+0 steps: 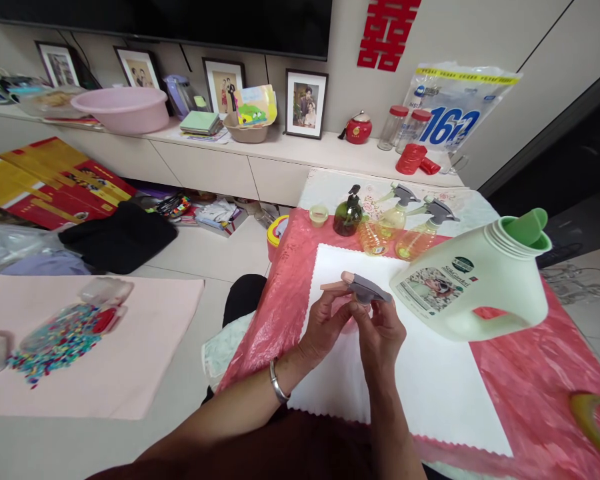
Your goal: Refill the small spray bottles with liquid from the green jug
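Both hands meet at a spray bottle with a grey trigger head and a pinkish body, held above the white scallop-edged sheet. My left hand is closed round its left side, thumb and fingers at the collar under the head. From the right, my right hand pinches the same collar, its thumb close to the left one. Most of the bottle's body is hidden behind the fingers. Just right stands a large pale green detergent jug with a green spout. Beyond are two more trigger spray bottles.
A dark green pump bottle, a small cup and an amber bottle on its side stand at the back of the red-covered table. A tape roll lies right. Colourful small pieces cover a pink sheet at left.
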### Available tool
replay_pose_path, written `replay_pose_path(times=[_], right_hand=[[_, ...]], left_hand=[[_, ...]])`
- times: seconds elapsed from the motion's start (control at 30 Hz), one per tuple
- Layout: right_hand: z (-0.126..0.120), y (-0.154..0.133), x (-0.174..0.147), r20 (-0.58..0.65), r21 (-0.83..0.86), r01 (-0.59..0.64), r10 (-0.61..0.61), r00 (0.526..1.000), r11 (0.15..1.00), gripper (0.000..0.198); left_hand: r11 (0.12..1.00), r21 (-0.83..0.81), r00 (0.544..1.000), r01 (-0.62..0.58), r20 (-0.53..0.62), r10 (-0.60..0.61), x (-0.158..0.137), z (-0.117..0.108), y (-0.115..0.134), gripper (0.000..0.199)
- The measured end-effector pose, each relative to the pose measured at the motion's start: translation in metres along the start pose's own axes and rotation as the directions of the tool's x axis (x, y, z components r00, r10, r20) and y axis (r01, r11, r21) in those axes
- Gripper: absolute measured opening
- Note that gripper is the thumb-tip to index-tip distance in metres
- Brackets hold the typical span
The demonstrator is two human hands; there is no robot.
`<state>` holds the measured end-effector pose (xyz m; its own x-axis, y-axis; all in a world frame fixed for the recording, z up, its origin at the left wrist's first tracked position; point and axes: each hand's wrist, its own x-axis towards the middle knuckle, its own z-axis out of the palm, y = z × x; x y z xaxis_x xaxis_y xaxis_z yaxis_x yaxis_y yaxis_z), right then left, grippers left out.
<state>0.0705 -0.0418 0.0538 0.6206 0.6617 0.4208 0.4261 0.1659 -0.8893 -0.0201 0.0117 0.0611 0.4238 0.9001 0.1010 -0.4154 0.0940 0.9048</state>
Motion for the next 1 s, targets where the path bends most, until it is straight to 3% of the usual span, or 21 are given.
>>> replay_pose_path(times=[0.1, 0.3, 0.5, 0.63, 0.83, 1.0], right_hand=[[-0.002, -0.006, -0.001, -0.007, -0.065, 0.033, -0.033, 0.999, 0.997, 0.030], [-0.008, -0.015, 0.000, 0.092, -0.098, 0.044, -0.035, 0.995, 0.994, 0.031], [-0.002, -0.005, 0.004, 0.029, 0.079, -0.022, 0.020, 0.999, 0.997, 0.038], [0.002, -0.001, 0.005, 0.022, 0.098, -0.014, 0.012, 1.000, 0.995, 0.036], [-0.001, -0.011, 0.000, 0.009, -0.036, 0.060, -0.060, 0.998, 0.998, 0.022], [-0.003, -0.019, -0.002, 0.092, -0.092, 0.086, -0.077, 0.993, 0.992, 0.032]], left_hand=[[1.000, 0.014, 1.000, -0.016, 0.011, 0.016, 0.000, -0.001, 0.000, 0.032], [0.998, 0.033, 0.998, -0.048, 0.029, 0.047, 0.000, -0.004, -0.003, 0.029], [0.992, 0.076, 0.994, -0.105, 0.043, 0.102, 0.001, -0.008, -0.010, 0.027], [0.984, 0.102, 0.988, -0.148, 0.053, 0.143, 0.002, -0.008, -0.011, 0.029], [0.980, 0.126, 0.987, -0.156, 0.067, 0.148, 0.000, -0.008, -0.008, 0.028], [0.976, 0.149, 0.987, -0.155, 0.057, 0.148, -0.001, -0.009, -0.008, 0.028]])
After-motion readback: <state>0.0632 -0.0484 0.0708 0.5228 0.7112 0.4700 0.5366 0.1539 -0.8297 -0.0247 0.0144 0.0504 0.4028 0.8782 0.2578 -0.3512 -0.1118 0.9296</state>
